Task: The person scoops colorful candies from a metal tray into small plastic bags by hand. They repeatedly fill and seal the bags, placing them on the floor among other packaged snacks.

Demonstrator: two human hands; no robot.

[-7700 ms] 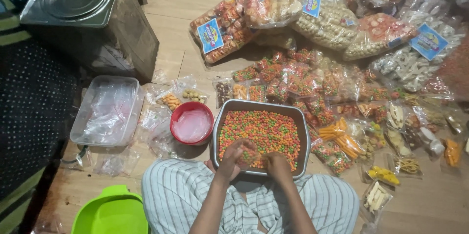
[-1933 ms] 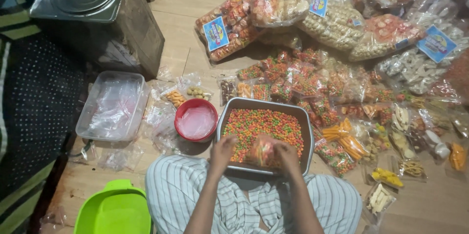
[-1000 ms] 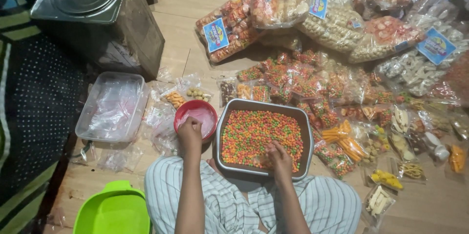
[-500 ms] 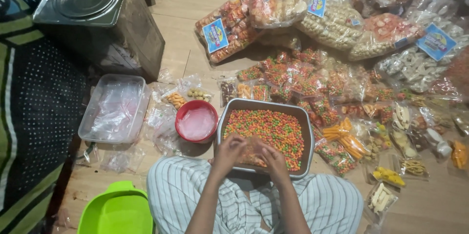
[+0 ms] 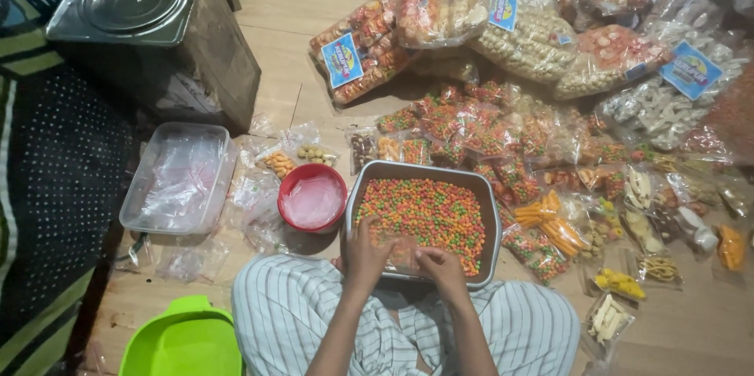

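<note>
At my far left a green plastic tub (image 5: pixel 184 341) sits on the wooden floor (image 5: pixel 290 46), with a clear lidded box (image 5: pixel 179 178) of empty bags above it and a red bowl (image 5: pixel 312 197) just beside the grey metal tray (image 5: pixel 493 211). I judge I am in the middle of filling one small packet: my left hand (image 5: pixel 366 249) is curled round one edge of a small clear bag (image 5: pixel 404 254), holding it at the near rim of the tray, over the heap of coloured candy balls (image 5: pixel 428 211). My right hand (image 5: pixel 441 264) pinches the bag's other edge, fingers closed on the thin plastic. The bag looks limp and crinkled, with some candy already in it, though I cannot tell how full. Next, I think, the mouth must be kept open and steady so nothing spills onto my striped trousers (image 5: pixel 298 313). To the right lie small filled packets (image 5: pixel 542 223), and beyond them big snack bags (image 5: pixel 550 38)
</note>
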